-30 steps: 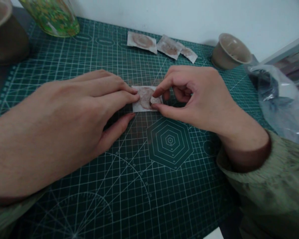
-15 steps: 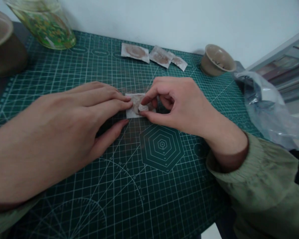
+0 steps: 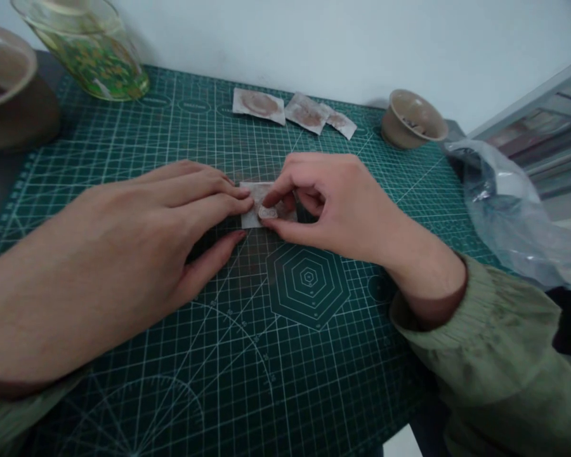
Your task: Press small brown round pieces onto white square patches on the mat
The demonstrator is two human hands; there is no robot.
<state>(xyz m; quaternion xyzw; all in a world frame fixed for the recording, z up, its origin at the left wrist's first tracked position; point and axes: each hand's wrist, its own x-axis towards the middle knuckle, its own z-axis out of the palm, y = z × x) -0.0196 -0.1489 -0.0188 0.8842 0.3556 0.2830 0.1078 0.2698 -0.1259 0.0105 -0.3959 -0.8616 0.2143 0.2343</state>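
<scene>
My left hand (image 3: 147, 228) lies flat with its fingers stretched out. Its fingertips rest on the left end of a small pale rectangular sheet (image 3: 250, 219) smeared with brown. Between thumb and index finger, my right hand (image 3: 333, 197) pinches a small, whitish, rounded piece (image 3: 268, 212) with faint lines on its face. That piece is over the sheet and appears to touch it. The right fingers hide much of the sheet's right half. What exactly the small piece is, I cannot tell.
A green cutting mat (image 3: 209, 381) covers the table. Along its back lie pale brown-stained sheets (image 3: 259, 103). A tan bowl (image 3: 412, 120) with small bits inside stands back right, near a clear plastic bag (image 3: 509, 209). Back left are a glass jar (image 3: 99, 63) and a larger brown pot (image 3: 19, 114).
The right hand has shifted slightly left along the sheet with the small piece, whose face now shows at a different angle. The left hand stays in place; the view has tilted a little.
</scene>
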